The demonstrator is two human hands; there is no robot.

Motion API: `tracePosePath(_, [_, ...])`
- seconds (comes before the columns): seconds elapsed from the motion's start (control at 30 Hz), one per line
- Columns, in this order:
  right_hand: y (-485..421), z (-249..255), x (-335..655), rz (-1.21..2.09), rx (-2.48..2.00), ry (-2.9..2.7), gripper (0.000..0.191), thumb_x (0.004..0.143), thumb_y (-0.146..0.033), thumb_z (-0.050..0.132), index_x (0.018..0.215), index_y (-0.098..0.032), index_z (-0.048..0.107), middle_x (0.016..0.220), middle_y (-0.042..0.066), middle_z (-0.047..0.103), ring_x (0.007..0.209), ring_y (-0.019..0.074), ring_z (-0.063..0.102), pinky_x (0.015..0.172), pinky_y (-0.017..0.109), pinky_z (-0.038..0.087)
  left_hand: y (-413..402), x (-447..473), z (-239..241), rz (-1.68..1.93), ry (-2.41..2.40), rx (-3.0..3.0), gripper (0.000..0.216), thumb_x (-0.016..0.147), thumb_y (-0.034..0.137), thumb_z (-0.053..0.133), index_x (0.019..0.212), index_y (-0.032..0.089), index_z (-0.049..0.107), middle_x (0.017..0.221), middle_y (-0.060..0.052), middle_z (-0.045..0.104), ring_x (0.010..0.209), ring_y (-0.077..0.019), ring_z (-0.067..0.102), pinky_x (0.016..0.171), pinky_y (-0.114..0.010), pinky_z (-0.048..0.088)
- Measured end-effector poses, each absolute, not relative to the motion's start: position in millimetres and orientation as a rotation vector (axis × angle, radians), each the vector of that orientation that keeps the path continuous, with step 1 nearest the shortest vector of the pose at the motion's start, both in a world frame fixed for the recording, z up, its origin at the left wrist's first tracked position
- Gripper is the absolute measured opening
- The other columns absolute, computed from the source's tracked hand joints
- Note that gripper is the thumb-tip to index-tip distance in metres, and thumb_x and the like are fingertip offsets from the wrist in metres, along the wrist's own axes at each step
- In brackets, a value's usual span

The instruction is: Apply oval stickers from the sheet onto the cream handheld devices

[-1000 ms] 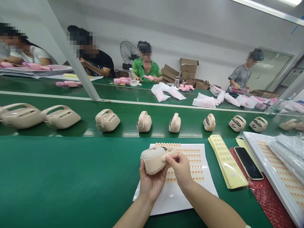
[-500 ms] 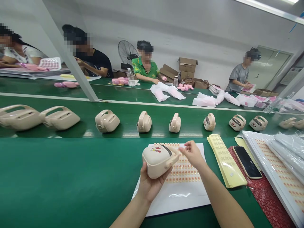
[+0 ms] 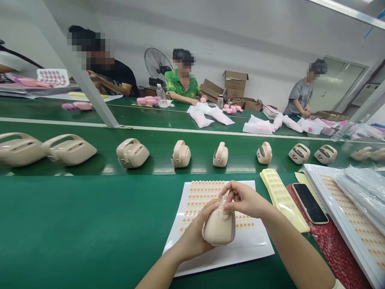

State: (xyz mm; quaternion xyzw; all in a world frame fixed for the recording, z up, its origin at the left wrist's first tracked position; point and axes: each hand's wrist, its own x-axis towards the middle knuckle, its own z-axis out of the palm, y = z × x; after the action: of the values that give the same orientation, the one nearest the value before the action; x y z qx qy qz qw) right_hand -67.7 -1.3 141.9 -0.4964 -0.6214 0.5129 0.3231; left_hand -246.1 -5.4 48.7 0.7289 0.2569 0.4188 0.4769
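My left hand grips a small cream device with a carry handle, its rounded end turned towards me. Fingers and thumb of my right hand are pinched together against the round joint at the side of the handle. Whatever lies between those fingertips, if anything, is too small or hidden to make out. Beneath both hands lies a white sticker sheet with rows of small orange stickers, partly covered by the device and my hands.
Several similar cream devices stand in a row along the green line behind. To the right are a yellow sticker strip, a phone on red bubble wrap, and stacked sticker sheets. Several co-workers sit or stand across the table.
The device has been turned so its rounded end faces me and its printed top no longer shows. My right hand has moved from beside the handle onto the handle's joint.
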Motion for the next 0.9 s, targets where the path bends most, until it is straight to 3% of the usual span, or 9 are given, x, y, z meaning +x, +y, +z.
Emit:
tracePosePath(0.17, [-11.6, 137.1, -68.9, 1.305, -1.307, -1.660, 0.022, 0.064, -0.008, 0.056, 0.081, -0.022, 0.051, 0.063, -0.005, 0.061, 0.065, 0.0137, 0.056, 0.056, 0.024, 0.040, -7.3, -246.6, 43.1, 1.031, 0.638, 1.766, 0.081, 0.054, 0.010, 0.076, 0.123, 0.041, 0.044, 0.138, -0.005, 0.040, 0.123, -0.0353, 0.037, 0.097, -0.057, 0.027])
tracePosePath(0.47, [-21.6, 135.3, -78.1, 1.189, -1.326, -1.516, 0.014, 0.065, -0.013, 0.058, 0.069, -0.021, 0.048, 0.064, -0.004, 0.053, 0.058, 0.0112, 0.051, 0.053, 0.024, 0.039, -9.3, -246.9, 44.0, 1.086, 0.700, 1.620, 0.078, 0.047, 0.008, 0.078, 0.114, 0.037, 0.054, 0.131, -0.006, 0.048, 0.121, -0.0369, 0.040, 0.099, -0.057, 0.026])
tracePosePath(0.63, [-33.1, 122.7, -77.1, 0.692, -1.285, -1.834, 0.011, 0.075, -0.015, 0.052, 0.070, -0.023, 0.056, 0.066, 0.000, 0.060, 0.058, 0.0136, 0.052, 0.054, 0.027, 0.039, -9.8, -247.1, 42.1, 1.075, 0.712, 1.590, 0.074, 0.048, 0.009, 0.078, 0.114, 0.034, 0.055, 0.131, -0.008, 0.049, 0.120, -0.0360, 0.041, 0.099, -0.055, 0.027])
tracePosePath(0.7, [-38.5, 115.4, -76.3, 0.439, -1.264, -1.962, 0.016, 0.081, -0.018, 0.047, 0.083, -0.024, 0.062, 0.074, 0.004, 0.066, 0.065, 0.0167, 0.057, 0.060, 0.031, 0.040, -10.4, -247.1, 43.1, 1.086, 0.722, 1.565, 0.074, 0.047, 0.009, 0.078, 0.113, 0.034, 0.056, 0.130, -0.007, 0.049, 0.122, -0.0361, 0.039, 0.101, -0.055, 0.025])
tracePosePath(0.77, [-41.4, 110.1, -75.4, 0.334, -1.280, -1.998, 0.026, 0.083, -0.026, 0.050, 0.106, -0.023, 0.059, 0.095, 0.009, 0.067, 0.081, 0.0222, 0.060, 0.070, 0.036, 0.042, -10.9, -247.1, 44.7, 1.110, 0.724, 1.540, 0.074, 0.045, 0.008, 0.079, 0.111, 0.034, 0.058, 0.129, -0.007, 0.050, 0.123, -0.0368, 0.038, 0.102, -0.056, 0.023])
tracePosePath(0.83, [-39.9, 107.5, -74.0, 0.399, -1.336, -1.936, 0.053, 0.076, -0.036, 0.059, 0.125, -0.022, 0.046, 0.121, 0.013, 0.055, 0.105, 0.0280, 0.052, 0.084, 0.041, 0.040, -11.0, -247.1, 46.4, 1.131, 0.707, 1.542, 0.074, 0.044, 0.007, 0.079, 0.110, 0.035, 0.059, 0.128, -0.007, 0.051, 0.123, -0.0377, 0.037, 0.101, -0.057, 0.022])
tracePosePath(0.9, [-34.2, 106.6, -71.9, 0.627, -1.371, -1.856, 0.069, 0.070, -0.042, 0.064, 0.131, -0.023, 0.037, 0.133, 0.012, 0.044, 0.119, 0.0285, 0.042, 0.092, 0.043, 0.036, -11.0, -247.3, 48.0, 1.132, 0.689, 1.562, 0.075, 0.043, 0.006, 0.079, 0.109, 0.036, 0.060, 0.128, -0.007, 0.051, 0.123, -0.0386, 0.036, 0.101, -0.059, 0.021])
